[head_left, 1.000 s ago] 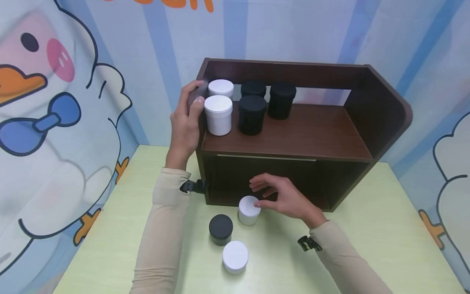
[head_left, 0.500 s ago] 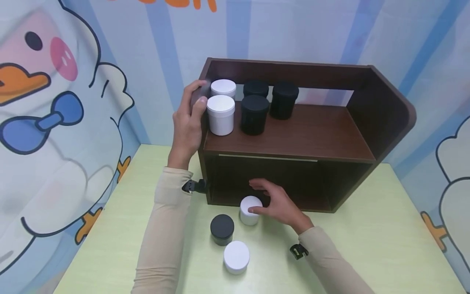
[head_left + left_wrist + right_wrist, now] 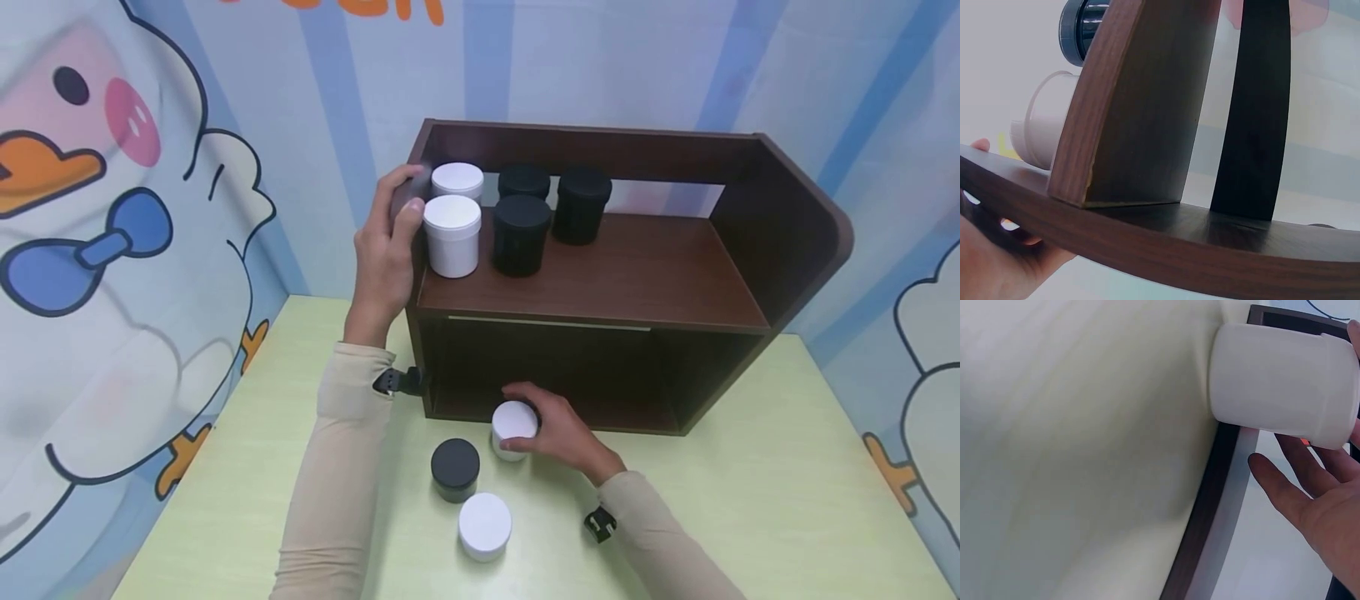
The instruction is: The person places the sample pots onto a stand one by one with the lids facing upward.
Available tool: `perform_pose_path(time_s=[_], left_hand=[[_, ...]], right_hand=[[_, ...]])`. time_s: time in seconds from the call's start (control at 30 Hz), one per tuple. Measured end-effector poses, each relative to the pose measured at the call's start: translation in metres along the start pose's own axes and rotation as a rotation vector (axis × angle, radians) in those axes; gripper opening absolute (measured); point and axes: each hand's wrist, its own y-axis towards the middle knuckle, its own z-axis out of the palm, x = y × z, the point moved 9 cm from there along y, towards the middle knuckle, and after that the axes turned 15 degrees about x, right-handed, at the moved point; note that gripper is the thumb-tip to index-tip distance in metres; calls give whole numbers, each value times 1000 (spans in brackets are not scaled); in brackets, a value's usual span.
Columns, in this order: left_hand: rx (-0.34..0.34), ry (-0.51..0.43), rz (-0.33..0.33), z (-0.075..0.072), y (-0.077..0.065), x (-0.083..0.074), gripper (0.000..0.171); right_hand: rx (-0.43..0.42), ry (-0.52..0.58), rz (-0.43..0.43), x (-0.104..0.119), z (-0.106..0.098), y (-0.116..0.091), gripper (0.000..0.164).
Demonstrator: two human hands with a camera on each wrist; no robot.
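My left hand (image 3: 381, 262) grips the upper left side panel of a dark brown wooden shelf (image 3: 630, 279), its thumb over the inner face. In the left wrist view, the side panel (image 3: 1166, 253) partly hides that hand (image 3: 991, 265). At the shelf's lower front edge, my right hand (image 3: 562, 433) holds a white lidded jar (image 3: 515, 421), thumb in front and index finger behind. The right wrist view shows this jar (image 3: 1272, 381) with some fingers spread below it. Left of it on the table stand a black jar (image 3: 455, 467) and a second white jar (image 3: 484, 525).
On the upper shelf, two white jars (image 3: 453, 237) stand one behind the other at the left. Several black jars (image 3: 521, 237) are to their right. A lower compartment (image 3: 570, 358) opens toward me. The pale table (image 3: 750, 467) extends to both sides, before a printed cloth backdrop (image 3: 570, 67).
My right hand has moved left and down, and its thumb and index finger have closed around the white jar. My left hand keeps its grip on the shelf.
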Motion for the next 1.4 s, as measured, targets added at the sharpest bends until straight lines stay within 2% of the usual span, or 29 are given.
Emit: perform_pose_path(time_s=[0.7, 1.0, 1.4], left_hand=[[-5, 2, -10, -1, 0, 2, 47], [-2, -4, -10, 1, 0, 3, 47], [0, 8, -7, 0, 0, 2, 47]], right_hand=[[-16, 18, 57, -9, 8, -3, 68], [-8, 1, 37, -3, 7, -6, 66], [39, -71, 5, 16, -7, -13, 63]])
